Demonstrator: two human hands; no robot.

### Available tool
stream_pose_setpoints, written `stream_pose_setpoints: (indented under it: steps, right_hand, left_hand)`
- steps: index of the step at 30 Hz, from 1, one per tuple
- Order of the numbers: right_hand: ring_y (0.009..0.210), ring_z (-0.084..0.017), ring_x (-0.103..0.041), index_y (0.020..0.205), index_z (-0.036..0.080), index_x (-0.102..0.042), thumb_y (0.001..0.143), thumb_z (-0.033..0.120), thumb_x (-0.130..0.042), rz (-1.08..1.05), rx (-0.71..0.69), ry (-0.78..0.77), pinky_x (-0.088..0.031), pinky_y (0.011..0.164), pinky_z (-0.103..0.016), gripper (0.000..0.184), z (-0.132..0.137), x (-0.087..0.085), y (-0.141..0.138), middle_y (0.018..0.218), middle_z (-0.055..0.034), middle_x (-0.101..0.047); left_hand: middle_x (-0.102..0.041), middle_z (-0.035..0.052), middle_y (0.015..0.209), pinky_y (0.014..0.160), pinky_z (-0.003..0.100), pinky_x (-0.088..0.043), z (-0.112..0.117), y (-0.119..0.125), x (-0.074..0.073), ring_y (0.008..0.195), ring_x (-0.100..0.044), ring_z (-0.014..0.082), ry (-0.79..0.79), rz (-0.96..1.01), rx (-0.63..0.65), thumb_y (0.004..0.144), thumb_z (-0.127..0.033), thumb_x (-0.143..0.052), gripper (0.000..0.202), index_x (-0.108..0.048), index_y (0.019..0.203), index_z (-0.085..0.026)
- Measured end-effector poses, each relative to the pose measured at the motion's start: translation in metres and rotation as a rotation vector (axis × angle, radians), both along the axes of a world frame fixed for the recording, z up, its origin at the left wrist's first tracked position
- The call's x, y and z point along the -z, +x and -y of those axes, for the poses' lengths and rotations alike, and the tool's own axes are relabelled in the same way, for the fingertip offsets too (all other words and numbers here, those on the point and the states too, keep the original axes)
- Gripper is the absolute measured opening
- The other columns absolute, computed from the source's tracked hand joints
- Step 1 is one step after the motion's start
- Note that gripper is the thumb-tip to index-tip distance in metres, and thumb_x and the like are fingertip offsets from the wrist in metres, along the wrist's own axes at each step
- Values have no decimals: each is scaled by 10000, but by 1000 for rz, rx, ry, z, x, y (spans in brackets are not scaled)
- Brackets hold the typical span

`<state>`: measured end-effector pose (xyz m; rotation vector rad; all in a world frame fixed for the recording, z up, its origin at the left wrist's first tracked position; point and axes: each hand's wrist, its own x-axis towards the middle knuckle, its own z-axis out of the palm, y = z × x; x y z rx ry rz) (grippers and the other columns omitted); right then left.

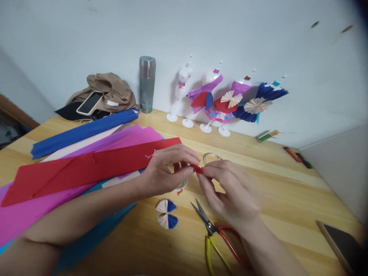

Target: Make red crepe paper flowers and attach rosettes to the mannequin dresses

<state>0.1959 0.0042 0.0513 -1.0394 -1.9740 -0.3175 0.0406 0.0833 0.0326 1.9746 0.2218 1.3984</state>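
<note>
Over the wooden table (287, 199), my left hand (166, 168) and my right hand (230, 191) meet, both pinching a small red piece of paper (197, 169) between their fingertips. A roll of tape (212, 157) lies just behind the fingers, and another tape ring (181, 186) peeks out under my left hand. A small blue and cream folded paper fan (166, 213) lies on the table below my left hand. Open scissors (212, 234) with red and yellow handles rest under my right wrist.
Long sheets of crepe paper lie at the left: red (86, 168), pink (28, 214), blue (83, 132), teal. Several paper-dressed doll figures (227, 101) stand by the wall, next to a metal flask (147, 84). Beige cloth with a phone (89, 102) sits far left; another phone (342, 245) lies at right.
</note>
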Motion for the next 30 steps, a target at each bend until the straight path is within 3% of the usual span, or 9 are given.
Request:
stream_pose_setpoints:
  steps: [5, 11, 14, 17, 20, 24, 30]
  right_hand:
    - [645, -163, -595, 930, 198, -603, 777, -21, -650, 170, 69, 135, -487, 547, -307, 271, 1, 1, 2, 780, -57, -672]
    - [653, -165, -608, 936, 192, -608, 770, -23, -655, 171, 46, 145, -498, 547, -313, 276, 1, 1, 3, 788, -65, -687]
    - [666, -180, -620, 951, 167, -609, 761, 16, -668, 138, -28, 111, -509, 551, -328, 250, 2, -2, 2, 814, -92, -691]
    - [638, -163, -618, 978, 166, -605, 778, 15, -617, -26, -112, 14, -504, 531, -305, 251, 3, -6, 1, 776, -69, -672]
    - [659, -148, -626, 984, 185, -624, 781, -32, -579, -173, -107, -72, -510, 566, -290, 301, 2, -7, 2, 774, -44, -658]
    - [777, -177, -637, 969, 204, -664, 802, -11, -582, -158, -87, -125, -521, 643, -327, 285, 0, -8, 6, 885, -65, -657]
    - [776, -156, -648, 1061, 235, -689, 822, -21, -540, -231, -100, -240, -530, 619, -301, 381, 2, -9, 15, 984, -57, -638]
  left_hand:
    - [-734, 93, 898, 542, 152, -512, -1, -1, 0, 730, -673, 105, 25, -15, 10, 723, 28, -589, 203, -657, 833, -130]
    - [-727, 107, 905, 647, 197, -568, -4, -4, 0, 812, -692, 132, 122, 1, 10, 800, -28, -614, 121, -658, 853, -128]
    - [-719, 121, 912, 756, 249, -591, -6, -6, 0, 858, -695, 145, 171, 1, 30, 827, -40, -613, 101, -660, 872, -118]
    - [-713, 122, 935, 791, 252, -587, -7, -7, 0, 878, -690, 140, 186, -15, 53, 839, -51, -611, 99, -657, 888, -125]
    - [-710, 120, 956, 800, 250, -582, -7, -7, 0, 898, -684, 135, 188, -39, 74, 846, -53, -598, 113, -651, 904, -135]
    - [-709, 108, 926, 771, 237, -580, -7, -5, 1, 867, -681, 129, 160, -24, 99, 847, -62, -604, 94, -638, 891, -139]
    - [-702, 111, 923, 796, 252, -583, -7, -6, 2, 885, -683, 142, 107, -51, 132, 852, -70, -609, 89, -661, 883, -135]
